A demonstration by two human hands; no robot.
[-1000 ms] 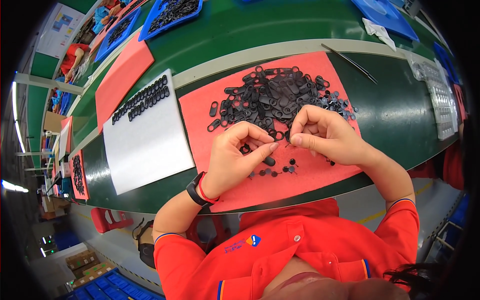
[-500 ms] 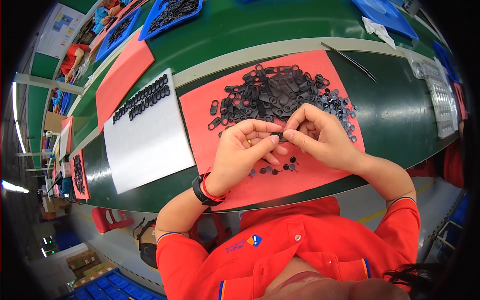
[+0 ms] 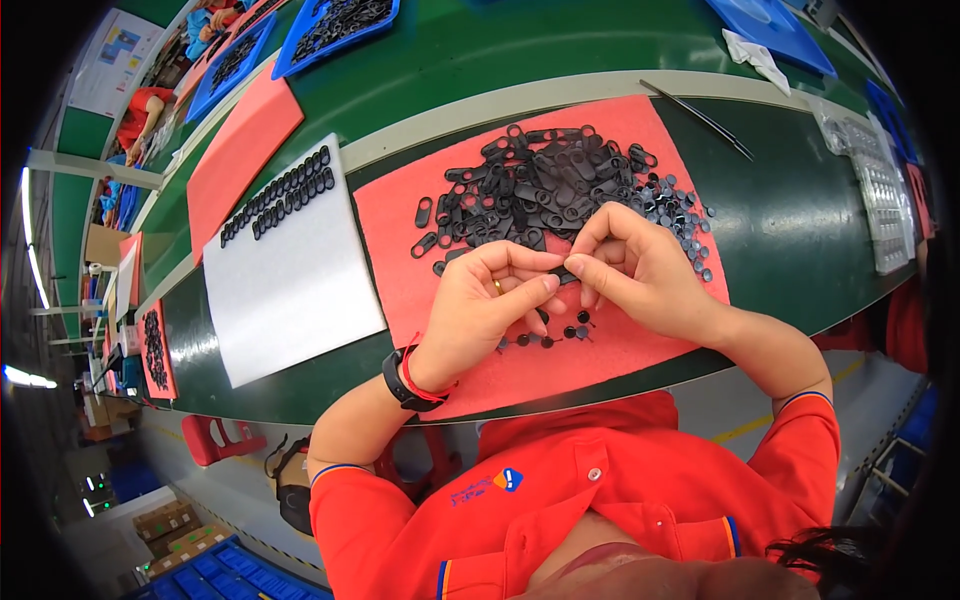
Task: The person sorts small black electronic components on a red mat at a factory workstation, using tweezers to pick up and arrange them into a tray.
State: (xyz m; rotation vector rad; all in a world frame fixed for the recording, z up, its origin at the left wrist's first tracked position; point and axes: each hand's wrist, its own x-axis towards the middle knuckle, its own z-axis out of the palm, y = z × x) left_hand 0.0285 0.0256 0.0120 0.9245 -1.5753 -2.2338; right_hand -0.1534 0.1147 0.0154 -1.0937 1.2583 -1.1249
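Between the fingertips of my left hand [image 3: 492, 298] and my right hand [image 3: 637, 268] is a small black oblong part [image 3: 566, 275], mostly covered by the fingers. Both hands pinch it over a red foam mat [image 3: 440, 375]. Just beyond them lies a heap of black oblong parts [image 3: 540, 185] with round holes. To the right of the heap, small grey-black discs [image 3: 680, 215] are scattered. Several dark round-headed pieces [image 3: 546, 341] lie on the mat below my hands.
Left of the mat, a white foam sheet [image 3: 290, 310] carries two rows of black parts [image 3: 290, 200]. Tweezers [image 3: 700, 120] lie at the upper right, near a white cloth [image 3: 755, 58]. Blue trays [image 3: 335, 35] stand at the back, and a clear plastic tray [image 3: 880, 195] at the far right.
The black part has shifted slightly between my fingertips, and more of its flat side shows now. My right fingers have moved a little. Both hands still hold it.
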